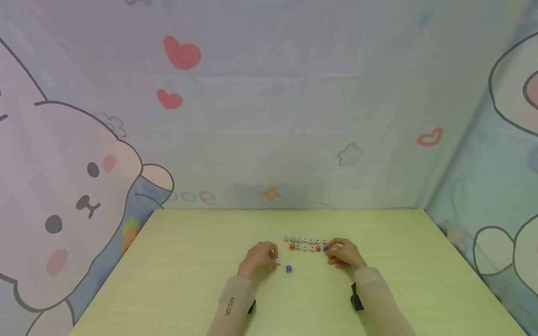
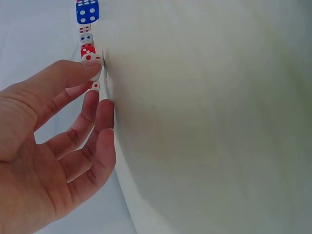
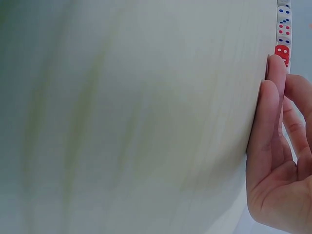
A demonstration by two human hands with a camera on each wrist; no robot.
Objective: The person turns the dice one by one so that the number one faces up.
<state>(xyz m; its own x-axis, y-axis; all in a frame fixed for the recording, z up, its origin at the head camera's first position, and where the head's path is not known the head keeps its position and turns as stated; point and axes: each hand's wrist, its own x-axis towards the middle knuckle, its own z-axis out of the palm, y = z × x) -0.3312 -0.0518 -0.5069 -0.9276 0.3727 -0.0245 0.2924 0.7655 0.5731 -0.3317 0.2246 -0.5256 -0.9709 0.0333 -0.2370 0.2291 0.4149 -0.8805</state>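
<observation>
My left hand (image 1: 260, 255) pinches a white die (image 1: 278, 262) at the table, left of the rows. In the left wrist view, the thumb lies against this white die (image 2: 91, 58), whose red pips show. Just to its right a loose blue die (image 1: 288, 269) sits apart. My right hand (image 1: 345, 254) has its fingertips around a dark blue die (image 1: 325, 248) at the right end of the front row. Fingers hide that die in the right wrist view, where a red die (image 3: 282, 52) shows beyond them.
Two rows of dice stand on the pale yellow-green table (image 1: 189, 270). The back row has several white dice (image 1: 304, 240); the front row mixes white ones with a red die (image 1: 292, 247) near its left end. A printed cloth (image 1: 269, 116) hangs behind the table.
</observation>
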